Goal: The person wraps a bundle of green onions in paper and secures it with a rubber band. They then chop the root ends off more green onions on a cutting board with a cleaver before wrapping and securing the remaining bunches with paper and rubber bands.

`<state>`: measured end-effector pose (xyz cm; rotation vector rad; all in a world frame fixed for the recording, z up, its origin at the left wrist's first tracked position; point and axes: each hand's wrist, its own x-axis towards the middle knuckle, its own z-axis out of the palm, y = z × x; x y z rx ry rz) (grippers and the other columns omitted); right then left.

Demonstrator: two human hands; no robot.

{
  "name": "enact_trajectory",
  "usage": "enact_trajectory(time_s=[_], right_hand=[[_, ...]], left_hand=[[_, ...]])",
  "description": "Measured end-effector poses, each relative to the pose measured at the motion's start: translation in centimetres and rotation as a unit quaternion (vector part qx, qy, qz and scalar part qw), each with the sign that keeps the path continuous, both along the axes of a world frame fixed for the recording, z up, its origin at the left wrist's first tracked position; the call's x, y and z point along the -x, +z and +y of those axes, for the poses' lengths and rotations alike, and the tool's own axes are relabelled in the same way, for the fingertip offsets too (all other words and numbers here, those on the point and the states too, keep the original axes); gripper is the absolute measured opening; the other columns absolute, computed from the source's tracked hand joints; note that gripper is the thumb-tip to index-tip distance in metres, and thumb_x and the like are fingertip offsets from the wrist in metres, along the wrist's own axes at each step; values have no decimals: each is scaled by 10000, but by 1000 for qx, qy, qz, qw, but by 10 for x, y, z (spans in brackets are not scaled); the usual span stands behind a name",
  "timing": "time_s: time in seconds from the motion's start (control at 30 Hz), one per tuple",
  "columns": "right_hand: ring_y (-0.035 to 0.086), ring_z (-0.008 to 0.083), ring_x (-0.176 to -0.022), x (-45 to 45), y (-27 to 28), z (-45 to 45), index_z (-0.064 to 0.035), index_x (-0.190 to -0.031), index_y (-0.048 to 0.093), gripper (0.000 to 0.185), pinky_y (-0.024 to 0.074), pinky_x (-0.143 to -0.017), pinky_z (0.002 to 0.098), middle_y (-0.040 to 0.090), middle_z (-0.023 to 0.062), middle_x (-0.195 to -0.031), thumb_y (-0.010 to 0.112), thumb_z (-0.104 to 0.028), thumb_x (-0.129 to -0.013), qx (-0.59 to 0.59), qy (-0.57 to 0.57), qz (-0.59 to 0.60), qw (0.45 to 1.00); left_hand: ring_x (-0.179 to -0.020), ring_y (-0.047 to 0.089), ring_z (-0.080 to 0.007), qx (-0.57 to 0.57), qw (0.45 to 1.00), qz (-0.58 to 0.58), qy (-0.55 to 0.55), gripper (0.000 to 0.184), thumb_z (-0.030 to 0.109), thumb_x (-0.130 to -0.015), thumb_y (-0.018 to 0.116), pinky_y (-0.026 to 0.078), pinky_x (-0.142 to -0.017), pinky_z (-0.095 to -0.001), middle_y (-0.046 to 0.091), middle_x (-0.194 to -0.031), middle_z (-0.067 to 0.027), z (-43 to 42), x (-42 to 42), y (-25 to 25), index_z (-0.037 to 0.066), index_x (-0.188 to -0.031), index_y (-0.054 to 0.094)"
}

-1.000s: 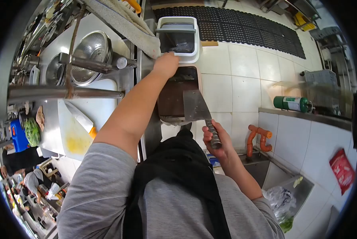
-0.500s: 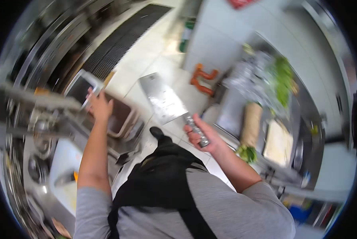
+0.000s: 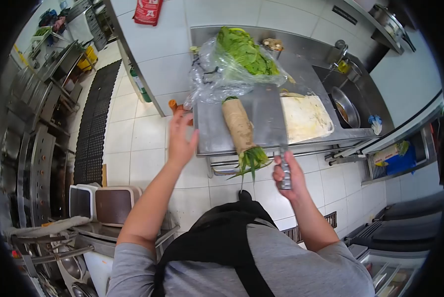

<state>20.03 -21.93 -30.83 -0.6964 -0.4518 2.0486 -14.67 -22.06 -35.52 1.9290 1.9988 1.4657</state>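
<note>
My right hand (image 3: 290, 175) is wrapped round the ribbed metal handle of a cleaver (image 3: 271, 116), its broad blade raised over the steel counter (image 3: 217, 143). My left hand (image 3: 181, 141) is in the air at the counter's left edge, fingers spread and holding nothing. Between the hands, a bundle of green stalks wrapped in brown paper (image 3: 238, 123) lies on the counter, its leafy end over the front edge. Behind it are clear plastic bags (image 3: 209, 79) and leafy greens (image 3: 244, 52). A stained white cutting board (image 3: 306, 118) lies to the right of the blade.
A sink (image 3: 338, 94) holding a metal pan (image 3: 346, 108) is at the right of the counter. Orange pipes (image 3: 180, 109) stand by its left edge. Two bins (image 3: 115, 205) are at the lower left, near a black floor mat (image 3: 95, 123).
The view has turned from the bins and side table to the sink counter. My left hand has moved away from the bins. The cleaver, still in my right hand, is now over the counter.
</note>
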Motion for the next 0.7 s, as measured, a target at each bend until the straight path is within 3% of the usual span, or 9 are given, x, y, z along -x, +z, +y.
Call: enact_trajectory(time_s=[0.13,0.23,0.3,0.33,0.4,0.43,0.53,0.63,0.7], right_hand=[[527,105,-529,-74,16,25,-100,-1230,551,271,440,-471,257,592,40,-826,629,-150,-975,-110,-91,-296,944],[571,127,-543,-136,16,48,-124,-1483,481,613,448,-510,273,633,61,-749,663,-41,-904,-183,-21,-635,750],[643,225,-637,-182,-6,72,-209,-1461,512,625,512,-573,368,655,111,-796,676,-68,-874,-427,-6,-713,555],[643,225,-637,-198,-15,82,-209,-1461,512,625,512,-573,368,655,111,-796,676,-68,-874,-429,-4,-712,556],[670,315,-749,-214,-18,110,-301,-1421,542,612,544,-649,457,648,142,-862,677,-119,-853,-393,91,-827,391],[670,323,-731,-226,-30,127,-325,-1385,564,556,552,-634,471,623,119,-861,666,-171,-861,-406,99,-837,354],[661,259,-667,-250,-45,182,-343,-1335,611,523,546,-565,413,594,74,-806,663,-141,-856,-422,119,-848,298],[647,223,-643,-295,-65,232,-353,-1299,644,544,543,-558,384,584,45,-785,674,-102,-817,-492,96,-813,297],[621,218,-632,-323,-69,257,-347,-1279,670,560,533,-575,370,572,24,-764,711,-80,-788,-500,102,-801,313]], left_hand=[[-1158,578,-359,38,980,-2,-195,378,19,-842,664,482,-978,-386,547,-1295,-198,66,-82,11,78,-1214,630],[-1119,597,-381,139,953,15,-270,383,-2,-847,611,479,-995,-394,549,-1291,-212,122,-129,8,76,-1221,635],[-1133,592,-392,214,937,117,-250,421,0,-851,573,474,-1019,-410,540,-1307,-215,172,-150,-15,82,-1262,621],[-1133,592,-392,215,937,116,-248,421,0,-851,573,474,-1019,-410,540,-1307,-215,195,-159,-23,82,-1262,621],[-1218,546,-389,352,907,130,-192,498,7,-867,543,443,-1068,-402,508,-1379,-221,241,-177,-37,106,-1354,570],[-1218,546,-389,353,908,128,-185,498,7,-867,543,443,-1068,-402,508,-1379,-221,261,-186,-48,106,-1354,570],[-1315,479,-382,348,909,125,-193,532,51,-908,556,397,-1112,-420,449,-1466,-224,322,-200,-83,124,-1432,501],[-1372,431,-371,326,919,168,-143,544,223,-946,608,357,-1134,-463,412,-1509,-230,359,-219,-84,146,-1466,467],[-1354,453,-379,362,920,130,-77,599,422,-928,636,363,-1116,-501,490,-1452,-220,380,-230,-86,181,-1455,484]])
